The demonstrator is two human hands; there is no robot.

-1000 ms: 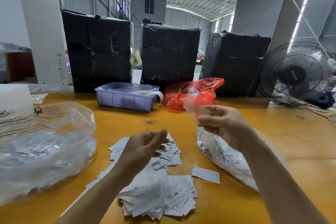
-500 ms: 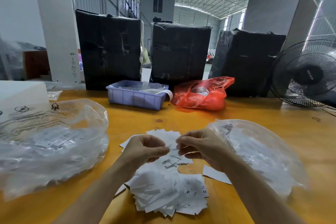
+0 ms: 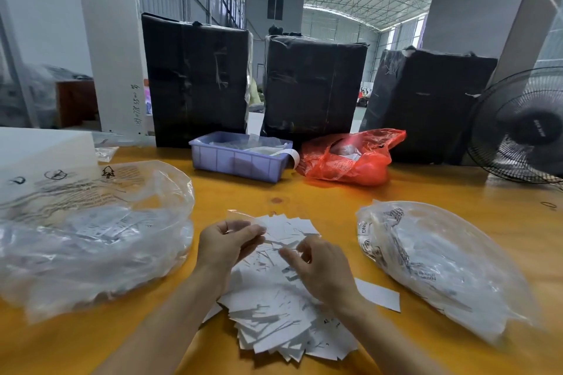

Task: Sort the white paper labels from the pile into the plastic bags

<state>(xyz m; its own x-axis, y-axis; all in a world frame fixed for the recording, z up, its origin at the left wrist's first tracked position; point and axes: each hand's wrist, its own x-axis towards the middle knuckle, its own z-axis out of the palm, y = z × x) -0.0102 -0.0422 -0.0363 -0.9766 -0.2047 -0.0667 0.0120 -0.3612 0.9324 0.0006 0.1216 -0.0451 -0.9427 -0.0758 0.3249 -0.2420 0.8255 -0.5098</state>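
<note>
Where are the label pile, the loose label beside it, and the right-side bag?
label pile (image 3: pixel 274 313): head view, on the white heap's middle, between the forearms.
loose label (image 3: pixel 379 295): head view, on its blank face, right of the pile.
right bag (image 3: pixel 441 262): head view, on its clear upper wall.

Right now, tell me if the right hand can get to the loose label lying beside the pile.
Probably yes. The right hand hovers over the pile, and the loose label lies flat just beside its wrist, with only bare table between them.

I see the table (image 3: pixel 304 192) carrying labels (image 3: pixel 283 313), two clear bags (image 3: pixel 91 240) (image 3: pixel 441 262), blue tray (image 3: pixel 237 158), red bag (image 3: pixel 350 158), fan (image 3: pixel 518 128).
</note>
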